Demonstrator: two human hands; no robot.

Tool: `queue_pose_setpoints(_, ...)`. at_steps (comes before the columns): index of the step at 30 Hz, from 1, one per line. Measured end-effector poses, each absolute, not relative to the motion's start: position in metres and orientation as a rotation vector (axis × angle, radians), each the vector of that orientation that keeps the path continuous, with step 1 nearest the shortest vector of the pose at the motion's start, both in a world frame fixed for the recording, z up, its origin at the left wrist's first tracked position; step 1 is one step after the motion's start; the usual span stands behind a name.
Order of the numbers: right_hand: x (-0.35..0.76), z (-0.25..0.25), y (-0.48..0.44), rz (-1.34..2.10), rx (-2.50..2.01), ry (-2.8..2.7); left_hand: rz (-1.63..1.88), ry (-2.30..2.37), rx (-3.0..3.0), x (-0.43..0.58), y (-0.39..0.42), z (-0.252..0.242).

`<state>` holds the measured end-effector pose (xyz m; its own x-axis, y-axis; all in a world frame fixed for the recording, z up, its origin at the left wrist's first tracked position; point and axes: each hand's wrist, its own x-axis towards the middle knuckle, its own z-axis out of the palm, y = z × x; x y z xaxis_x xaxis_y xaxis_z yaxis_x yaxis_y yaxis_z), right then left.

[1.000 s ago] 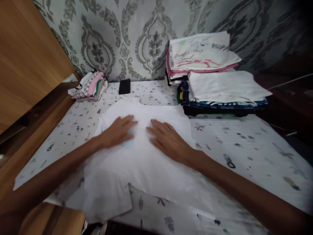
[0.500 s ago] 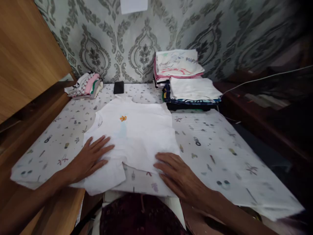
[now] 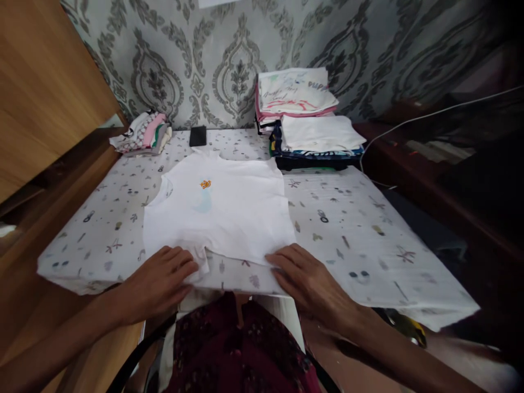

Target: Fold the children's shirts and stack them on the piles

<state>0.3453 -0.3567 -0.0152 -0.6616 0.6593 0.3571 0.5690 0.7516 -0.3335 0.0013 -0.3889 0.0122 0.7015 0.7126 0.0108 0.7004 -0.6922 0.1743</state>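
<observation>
A white T-shirt (image 3: 241,202) with a small orange clownfish print lies spread sideways on the bed-like surface, its neckline at the left. My left hand (image 3: 164,278) is at the near sleeve, by the front edge. Its fingers are curled over the sleeve cloth, which bunches a little beside them. At the near right corner of the shirt, my right hand (image 3: 305,275) rests with its fingertips on the hem. The fingers there are slightly bent and the thumb sits apart, below the hem.
A printed white sheet (image 3: 347,218) covers the surface. Folded clothes (image 3: 319,134) are stacked at the back right, and a smaller folded pile (image 3: 143,134) lies at the back left. Beside that pile is a dark flat object (image 3: 198,136). A wooden cabinet (image 3: 53,98) borders the left; a white cable (image 3: 429,114) crosses the right.
My left hand has drawn back toward the front edge, its flat fingers now curled and the near sleeve bunched. My right hand stays at the hem corner, its fingers slightly more bent.
</observation>
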Motion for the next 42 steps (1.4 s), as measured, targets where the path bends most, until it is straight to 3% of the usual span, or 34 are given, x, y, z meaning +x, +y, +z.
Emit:
queue_pose_setpoints(7,0.345,0.001,-0.352,0.281,-0.938,-2.615,0.081,1.132,2.621,-0.009,-0.391,0.029)
queue_pose_setpoints(12,0.341,0.010,-0.321,0.335,-0.901,-2.610,0.244,1.147,2.487,-0.004,-0.359,0.043)
queue_pose_setpoints(17,0.320,0.012,-0.221,0.263,-1.168,-2.545,0.391,1.403,2.411,0.004,-0.258,0.042)
queue_pose_setpoints(23,0.294,0.021,-0.116,-0.320,-1.546,-2.782,0.440,1.900,2.331,-0.002,-0.106,0.031)
queue_pose_setpoints(31,0.296,0.009,-0.067,-0.289,-1.636,-2.838,0.459,2.297,1.912,-0.007,-0.001,0.002)
queue_pose_setpoints(37,0.298,0.018,-0.076,-0.296,-1.645,-2.771,0.612,2.247,1.843,-0.018,-0.001,0.009)
queue_pose_setpoints(42,0.310,0.034,-0.127,-0.446,-1.473,-2.631,1.043,1.879,1.979,-0.043,-0.083,0.035)
